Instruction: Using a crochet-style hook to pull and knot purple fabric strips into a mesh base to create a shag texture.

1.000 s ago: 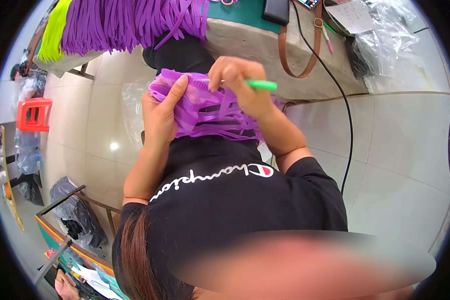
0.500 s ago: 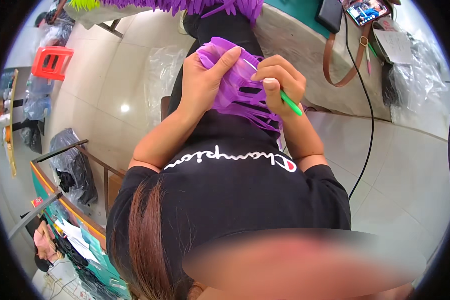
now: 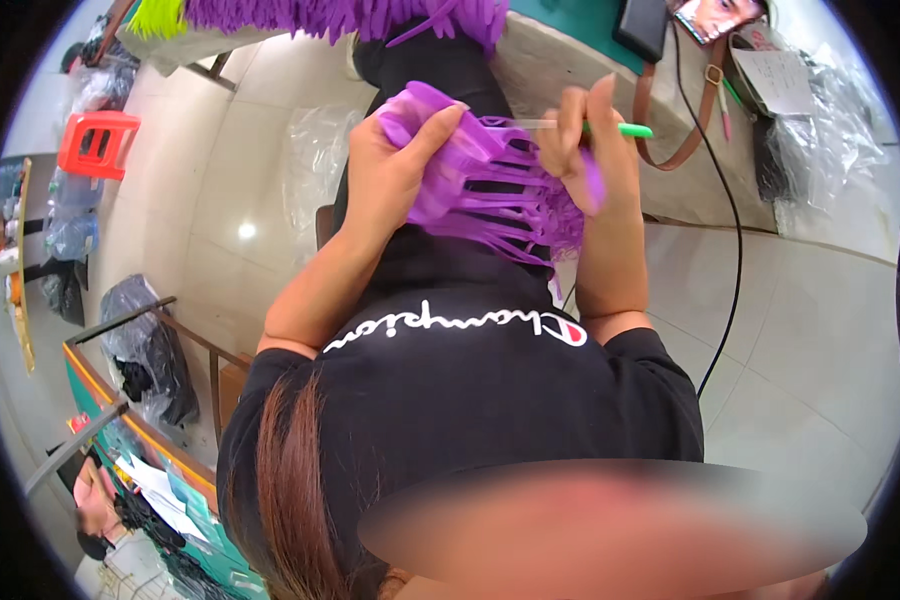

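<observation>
Above my lap, my left hand [image 3: 385,170] pinches the gathered upper part of a purple fringed piece [image 3: 445,185], thumb on top. Its thin strands stretch across toward my right side. My right hand [image 3: 595,150] grips a crochet hook [image 3: 634,130] with a green handle, its thin shaft pointing left toward the purple piece. That hand is partly smeared by motion. A purple blur shows against its palm, and I cannot make out whether a strand is caught there. The hook's tip is too fine to see clearly.
A table at the top carries purple fringe [image 3: 310,12], lime-green fringe [image 3: 158,18], a black case [image 3: 641,25] and a phone [image 3: 718,17]. A brown strap [image 3: 642,130] hangs down its side. A black cable [image 3: 737,240] runs to the floor. A red stool [image 3: 98,145] stands left.
My right hand has lifted and turned, drawing the hook rightward away from the purple piece. The hook now lies nearly level. The strands are more spread out; my left hand keeps its hold.
</observation>
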A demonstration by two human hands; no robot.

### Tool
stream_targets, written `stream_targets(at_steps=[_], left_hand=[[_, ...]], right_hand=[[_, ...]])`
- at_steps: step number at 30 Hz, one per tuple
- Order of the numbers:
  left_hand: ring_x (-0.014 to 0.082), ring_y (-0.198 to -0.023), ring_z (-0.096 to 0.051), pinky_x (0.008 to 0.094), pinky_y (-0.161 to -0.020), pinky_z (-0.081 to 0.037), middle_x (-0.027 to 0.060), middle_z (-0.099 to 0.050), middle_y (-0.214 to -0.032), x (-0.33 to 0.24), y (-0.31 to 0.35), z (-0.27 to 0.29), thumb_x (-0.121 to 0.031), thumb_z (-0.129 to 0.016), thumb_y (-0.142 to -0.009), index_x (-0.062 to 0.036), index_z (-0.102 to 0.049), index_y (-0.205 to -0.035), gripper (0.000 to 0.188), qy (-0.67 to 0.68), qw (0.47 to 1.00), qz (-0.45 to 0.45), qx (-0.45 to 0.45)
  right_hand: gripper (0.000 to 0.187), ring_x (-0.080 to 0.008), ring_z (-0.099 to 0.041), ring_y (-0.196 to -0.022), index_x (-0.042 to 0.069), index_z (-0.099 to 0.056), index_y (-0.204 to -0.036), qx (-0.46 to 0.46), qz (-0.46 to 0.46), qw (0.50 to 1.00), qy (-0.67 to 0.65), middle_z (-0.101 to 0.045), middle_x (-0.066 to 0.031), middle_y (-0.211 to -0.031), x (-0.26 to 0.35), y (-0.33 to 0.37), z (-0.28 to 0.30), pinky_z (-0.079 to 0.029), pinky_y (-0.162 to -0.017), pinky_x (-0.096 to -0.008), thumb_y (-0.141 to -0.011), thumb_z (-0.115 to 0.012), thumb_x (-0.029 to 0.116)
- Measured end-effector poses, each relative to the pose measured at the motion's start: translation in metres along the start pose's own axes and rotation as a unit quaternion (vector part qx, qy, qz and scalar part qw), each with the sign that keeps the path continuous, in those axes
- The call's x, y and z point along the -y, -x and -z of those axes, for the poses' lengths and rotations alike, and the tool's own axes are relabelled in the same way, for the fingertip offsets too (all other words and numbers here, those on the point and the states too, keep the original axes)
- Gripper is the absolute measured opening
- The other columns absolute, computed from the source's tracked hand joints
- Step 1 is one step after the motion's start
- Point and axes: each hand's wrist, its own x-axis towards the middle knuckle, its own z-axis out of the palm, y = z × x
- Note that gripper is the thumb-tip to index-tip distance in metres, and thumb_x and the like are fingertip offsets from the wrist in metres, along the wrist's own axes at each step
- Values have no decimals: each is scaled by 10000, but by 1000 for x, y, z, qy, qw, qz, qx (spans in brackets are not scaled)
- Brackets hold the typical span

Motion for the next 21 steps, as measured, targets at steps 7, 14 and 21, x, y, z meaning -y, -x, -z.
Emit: stream_targets(at_steps=[7, 14, 21], left_hand=[[59, -698, -558, 209, -634, -436, 13, -635, -797, 3, 7, 0, -115, -662, -850, 10, -655, -912, 139, -13, 1000, 24, -1], [52, -719, -556, 208, -633, -437, 5, -621, -827, 1, 7, -4, -95, -650, -857, 0, -620, -941, 130, -39, 999, -26, 10], [160, -741, -617, 243, -646, -471, 119, -641, -1098, -3, 7, -8, 19, -623, -793, -15, -549, -1180, 395, -328, 926, -182, 40]], right_hand=[[323, -38, -441, -687, -8, -565, -1049, -116, -81, 981, 132, -535, 17, -832, -29, -20, -4, -376, -624, -175, -889, -609, 268], [228, -36, -497, -670, 2, -615, -871, -145, -23, 897, 416, -591, -2, -741, -26, -14, -28, -415, -583, -205, -839, -676, 219], [338, -82, -459, -654, -10, -574, -824, -94, -43, 849, 517, -543, -16, -705, -13, -6, -26, -406, -590, -270, -905, -567, 318]])
